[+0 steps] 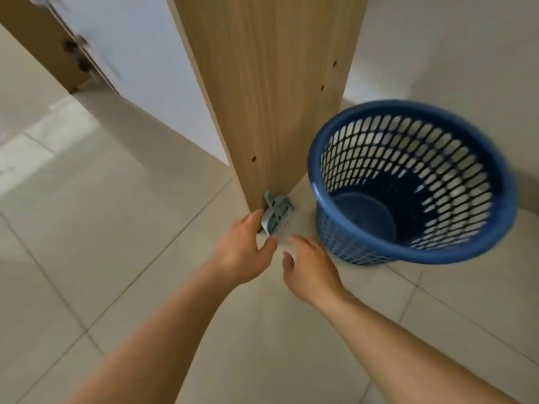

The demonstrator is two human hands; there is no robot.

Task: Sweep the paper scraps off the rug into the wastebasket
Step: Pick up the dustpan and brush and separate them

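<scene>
A blue mesh wastebasket (414, 185) stands on the tiled floor at the right, and nothing shows inside it. A small grey-blue plastic dustpan set (276, 214) leans against the foot of a wooden panel. My left hand (243, 252) touches its left and lower edge with fingers and thumb around it. My right hand (309, 266) hovers open just right of it, close to the wastebasket's base. No rug or paper scraps are in view.
A tall light-wood panel (271, 91) rises in the middle, with a white wall (145, 53) to its left. A wooden door edge with a dark fitting (74, 53) is at the upper left. Beige floor tiles (116, 258) spread all around.
</scene>
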